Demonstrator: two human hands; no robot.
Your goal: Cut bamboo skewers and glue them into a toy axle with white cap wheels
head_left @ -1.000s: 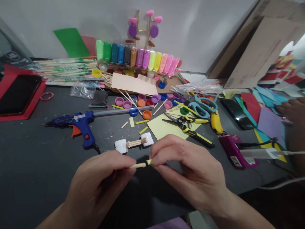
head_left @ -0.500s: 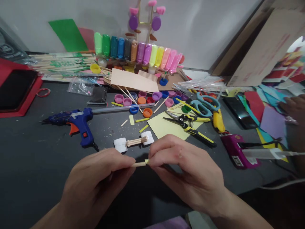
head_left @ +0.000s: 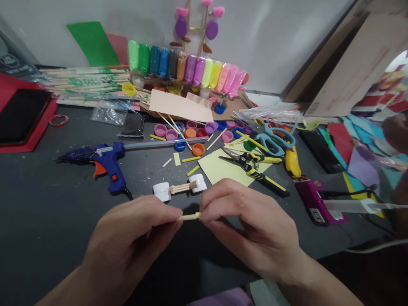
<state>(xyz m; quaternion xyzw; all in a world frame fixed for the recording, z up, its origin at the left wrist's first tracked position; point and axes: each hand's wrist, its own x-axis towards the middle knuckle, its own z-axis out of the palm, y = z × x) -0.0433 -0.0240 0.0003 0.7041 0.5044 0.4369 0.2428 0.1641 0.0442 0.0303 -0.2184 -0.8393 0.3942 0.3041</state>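
My left hand (head_left: 130,238) is closed in a pinch on a thin wooden stick (head_left: 188,217). At the stick's right end sits a small pale yellow piece (head_left: 198,215), pinched by the fingertips of my right hand (head_left: 255,225). The piece looks like paper, partly covered by those fingers. Just beyond my hands, short wooden sticks (head_left: 183,187) join two white caps (head_left: 162,191) lying on the dark table (head_left: 63,221). A pale yellow paper sheet (head_left: 210,163) lies past my right hand, with yellow-and-black snips (head_left: 264,176) on it.
A blue glue gun (head_left: 111,163) lies at the left. Coloured bottle caps (head_left: 198,149), teal scissors (head_left: 270,144) and a yellow cutter (head_left: 292,161) are scattered beyond. A purple power strip (head_left: 318,204) with cables stands at the right. Another person's hand (head_left: 397,131) shows at the right edge.
Both hands keep their pinch, with the stick and yellow piece shifted very slightly. The other person's hand at the right edge has moved up and back. The view has shifted a little.
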